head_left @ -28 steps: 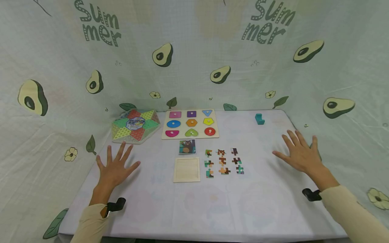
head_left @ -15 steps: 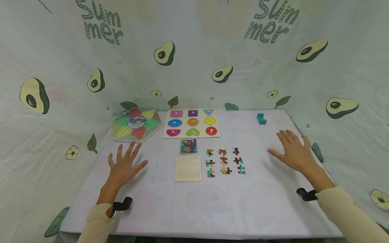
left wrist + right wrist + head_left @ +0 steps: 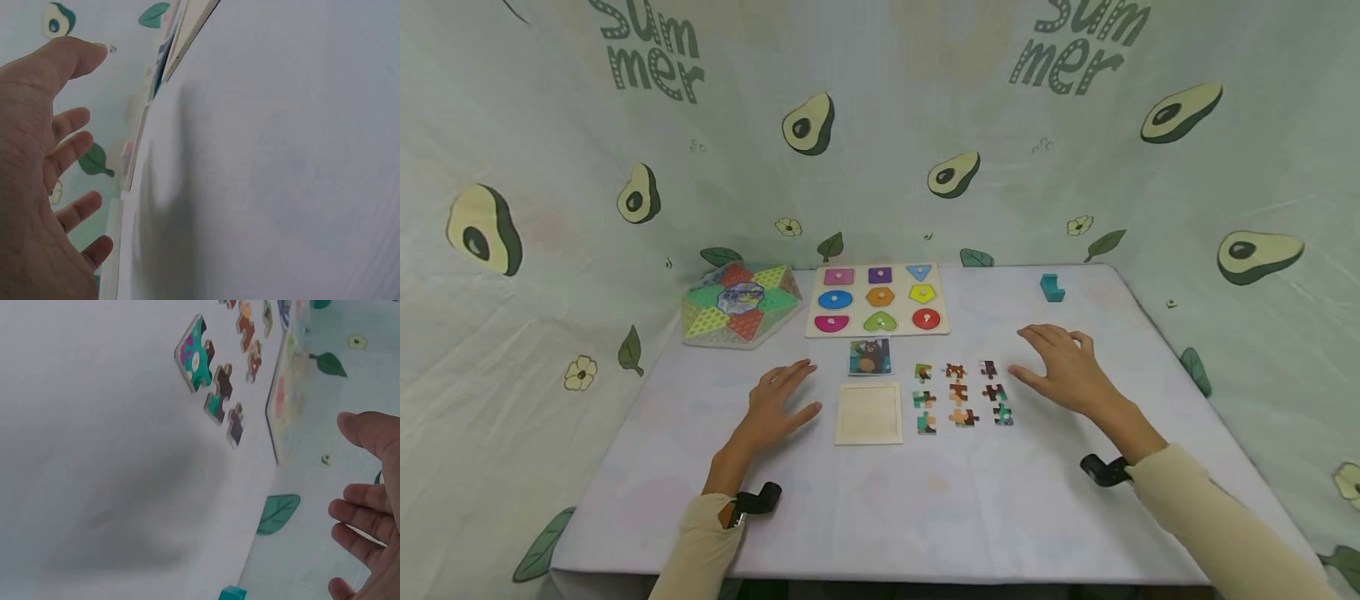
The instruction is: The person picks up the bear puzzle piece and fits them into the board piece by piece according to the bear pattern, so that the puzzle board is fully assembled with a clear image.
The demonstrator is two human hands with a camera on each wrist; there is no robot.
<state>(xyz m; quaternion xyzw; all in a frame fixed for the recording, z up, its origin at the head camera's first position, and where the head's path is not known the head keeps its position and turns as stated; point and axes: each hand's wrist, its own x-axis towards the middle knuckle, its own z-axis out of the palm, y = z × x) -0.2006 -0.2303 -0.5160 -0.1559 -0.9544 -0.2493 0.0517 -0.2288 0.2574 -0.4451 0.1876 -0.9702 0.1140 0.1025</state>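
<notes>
My left hand [image 3: 772,410] hovers over the table left of a square wooden puzzle tray [image 3: 869,414], its fingers loosely spread and holding nothing. On the other side, my right hand [image 3: 1063,369] is raised just right of the loose jigsaw pieces [image 3: 958,392], likewise with nothing in it. Those pieces lie in a loose grid of rows, printed in brown, orange and teal. In the right wrist view a teal corner piece [image 3: 196,359] shows nearest the camera. Behind the tray lies a small bear picture [image 3: 870,357].
At the back stands a shape-peg board [image 3: 877,301] with coloured knobbed shapes. Left of it is a colourful patterned package [image 3: 742,305]. A teal block [image 3: 1052,287] sits at the back right. A printed cloth [image 3: 880,125] hangs behind the table [image 3: 985,517].
Both hands have moved inward from the table's sides, the left toward the tray and the right toward the jigsaw pieces. Their fingers have become less spread. The objects stay in place.
</notes>
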